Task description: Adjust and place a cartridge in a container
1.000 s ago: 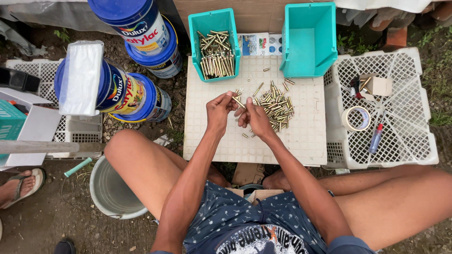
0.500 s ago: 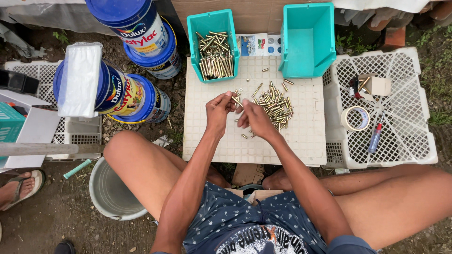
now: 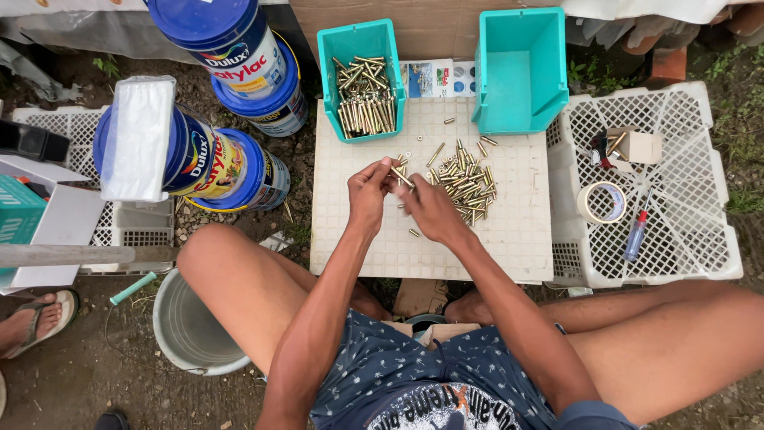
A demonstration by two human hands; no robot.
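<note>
Seen from above, a seated person works at a white perforated board (image 3: 509, 239) in the middle of the frame. The left hand (image 3: 370, 195) and right hand (image 3: 430, 211) meet just above centre, fingertips pinched narrowly together on one small brass bolt (image 3: 402, 177) held between them; the right hand is slightly blurred, so its exact grip cannot be told. Just to the right of the hands lies a loose pile of brass bolts (image 3: 465, 181), with a few strays scattered on the board. At the top of the board, left, a teal bin (image 3: 330, 56) holds many bolts stacked side by side; at top right stands a second teal bin (image 3: 517, 72) showing only its bare floor. Far right, a white lattice crate (image 3: 700, 239) carries a roll of tape (image 3: 602, 202) and a red-handled screwdriver (image 3: 635, 236). In the upper left stand blue paint cans (image 3: 231, 40), and below them, lower left, a grey bucket (image 3: 187, 326).
</note>
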